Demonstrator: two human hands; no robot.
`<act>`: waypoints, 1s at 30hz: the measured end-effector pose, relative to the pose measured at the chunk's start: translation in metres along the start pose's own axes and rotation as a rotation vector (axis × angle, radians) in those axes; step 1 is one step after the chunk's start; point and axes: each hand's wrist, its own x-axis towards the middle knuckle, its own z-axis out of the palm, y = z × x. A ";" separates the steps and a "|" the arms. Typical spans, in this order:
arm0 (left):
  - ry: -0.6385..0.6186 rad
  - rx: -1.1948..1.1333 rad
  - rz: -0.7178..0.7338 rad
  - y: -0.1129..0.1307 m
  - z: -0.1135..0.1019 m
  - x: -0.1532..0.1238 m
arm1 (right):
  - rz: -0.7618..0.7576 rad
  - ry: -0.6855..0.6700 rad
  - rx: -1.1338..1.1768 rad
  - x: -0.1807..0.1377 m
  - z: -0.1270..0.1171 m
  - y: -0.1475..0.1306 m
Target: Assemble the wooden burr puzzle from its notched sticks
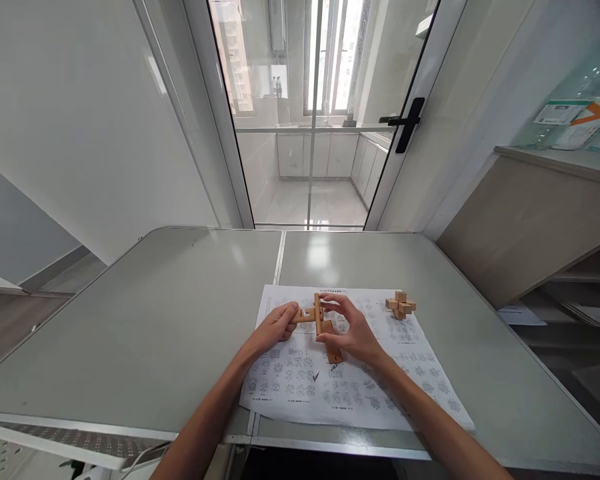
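A half-built wooden burr puzzle (319, 317) of interlocking notched bars is held just above a printed instruction sheet (300, 387). My left hand (276, 327) pinches its left-pointing horizontal bar. My right hand (351, 331) is closed round the upright bar and the lower right part. Another wooden bar (334, 353) lies on the sheet under my right hand, partly hidden by it. A finished small wooden cross puzzle (401, 305) sits on the sheet's far right corner, apart from both hands.
The sheet lies on a grey folding table (155, 320) with a centre seam. A glass door with a black handle (405, 123) stands beyond the table. A wooden shelf unit (540, 220) with papers is at the right.
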 end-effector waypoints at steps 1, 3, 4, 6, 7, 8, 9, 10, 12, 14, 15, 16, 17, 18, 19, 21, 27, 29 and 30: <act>0.000 0.000 0.003 -0.001 0.000 0.000 | -0.004 0.000 -0.005 0.000 0.000 0.000; 0.001 0.003 0.012 -0.002 0.000 0.001 | -0.006 0.003 -0.012 0.000 -0.001 -0.001; 0.002 0.003 0.016 -0.003 0.000 0.001 | -0.010 0.009 -0.016 0.000 -0.001 -0.001; 0.005 0.000 0.022 -0.004 0.000 0.002 | -0.027 0.025 -0.034 0.000 0.000 -0.002; 0.008 -0.001 0.024 -0.004 0.001 0.002 | -0.037 0.033 -0.047 -0.001 0.000 -0.002; 0.010 0.000 0.025 -0.005 0.001 0.002 | -0.045 0.039 -0.059 -0.001 0.001 -0.002; 0.012 0.002 0.028 -0.005 0.001 0.002 | -0.050 0.042 -0.067 -0.001 0.002 -0.002; 0.016 0.003 0.030 -0.005 0.001 0.002 | -0.050 0.043 -0.072 -0.002 0.002 -0.002; 0.017 0.013 0.031 -0.006 0.001 0.002 | -0.040 0.032 -0.072 -0.002 0.002 -0.003; 0.009 0.031 0.033 -0.006 0.001 0.002 | -0.028 0.011 -0.072 -0.002 0.002 -0.004; 0.005 0.040 0.034 -0.006 0.000 0.002 | -0.024 0.002 -0.073 -0.002 0.002 -0.004; 0.001 0.047 0.036 -0.006 0.001 0.001 | -0.022 -0.003 -0.075 -0.002 0.002 -0.004; -0.001 0.050 0.039 -0.005 0.001 0.001 | -0.023 -0.003 -0.077 -0.002 0.001 -0.004; 0.002 0.049 0.040 -0.005 0.001 0.001 | -0.025 -0.001 -0.081 -0.002 0.001 -0.004; 0.007 0.048 0.041 -0.004 0.002 0.001 | -0.029 0.002 -0.086 -0.002 0.001 -0.004; 0.020 0.042 0.040 -0.004 0.002 0.001 | -0.033 0.010 -0.103 -0.003 0.002 -0.003; 0.030 0.033 0.039 -0.005 0.003 0.002 | -0.031 0.032 -0.160 -0.004 0.004 -0.003; 0.043 0.060 0.044 -0.005 0.004 0.002 | -0.058 0.045 -0.180 -0.005 0.006 -0.003; 0.051 0.076 0.047 -0.005 0.004 0.002 | -0.072 0.052 -0.188 -0.005 0.006 -0.003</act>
